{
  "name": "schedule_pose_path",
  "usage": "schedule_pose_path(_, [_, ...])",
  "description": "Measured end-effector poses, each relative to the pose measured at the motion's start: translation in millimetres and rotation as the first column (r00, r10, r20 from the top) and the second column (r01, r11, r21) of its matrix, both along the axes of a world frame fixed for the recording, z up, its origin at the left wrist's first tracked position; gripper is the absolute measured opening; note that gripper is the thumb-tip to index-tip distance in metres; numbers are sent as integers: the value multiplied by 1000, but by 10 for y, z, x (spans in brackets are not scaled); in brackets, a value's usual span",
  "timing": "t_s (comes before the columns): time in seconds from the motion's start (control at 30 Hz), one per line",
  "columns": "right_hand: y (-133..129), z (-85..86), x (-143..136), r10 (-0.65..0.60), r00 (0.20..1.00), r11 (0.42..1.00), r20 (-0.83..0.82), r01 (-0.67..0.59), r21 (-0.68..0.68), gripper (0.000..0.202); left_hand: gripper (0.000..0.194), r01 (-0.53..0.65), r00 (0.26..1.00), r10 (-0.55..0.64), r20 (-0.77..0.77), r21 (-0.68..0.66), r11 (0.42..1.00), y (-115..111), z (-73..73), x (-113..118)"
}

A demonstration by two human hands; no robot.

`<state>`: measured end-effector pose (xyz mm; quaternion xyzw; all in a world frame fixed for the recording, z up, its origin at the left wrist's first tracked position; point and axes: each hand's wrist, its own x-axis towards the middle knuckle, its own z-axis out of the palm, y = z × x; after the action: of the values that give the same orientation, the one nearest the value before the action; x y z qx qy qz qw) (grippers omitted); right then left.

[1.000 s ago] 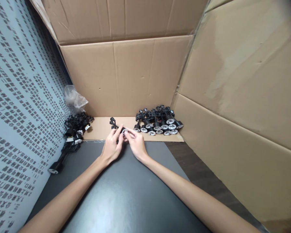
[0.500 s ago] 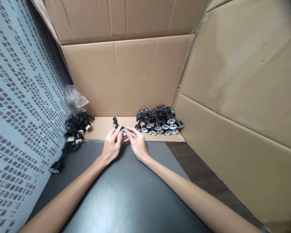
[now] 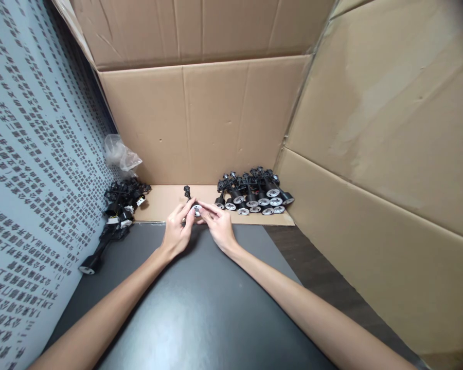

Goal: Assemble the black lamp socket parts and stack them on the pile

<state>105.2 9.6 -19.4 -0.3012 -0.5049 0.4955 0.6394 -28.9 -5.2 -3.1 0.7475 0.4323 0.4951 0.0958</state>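
Note:
Between my two hands is a black stem-shaped part with a round white-and-silver end face [image 3: 196, 209], which points toward me. My left hand [image 3: 177, 228] grips it from the left, thumb at the edge of the face. My right hand [image 3: 218, 223] pinches the same part from the right, its thumb also at the face. The narrow black end with a dark connector [image 3: 187, 191] sticks up behind my left fingers. My fingers hide most of the part's body.
A stack of similar black parts [image 3: 262, 192] lies to the right on a cardboard strip [image 3: 165, 198]. Loose black parts with wires [image 3: 125, 198] and a clear plastic bag [image 3: 121, 154] lie at left. Another black part [image 3: 94, 259] rests beside the printed sheet [image 3: 31, 154]. Cardboard walls [image 3: 208, 113] enclose the back and right.
The narrow end of the held part has shifted slightly right and stands a little more upright. Both hands stay in nearly the same place with their grip kept.

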Motion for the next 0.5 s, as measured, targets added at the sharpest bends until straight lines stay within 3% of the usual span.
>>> schedule_pose_path(0.5, [11, -8, -3, -10, 999, 999, -34, 8, -35, 45, 36, -13, 1000, 13, -11, -12, 1000, -17, 26, -6])
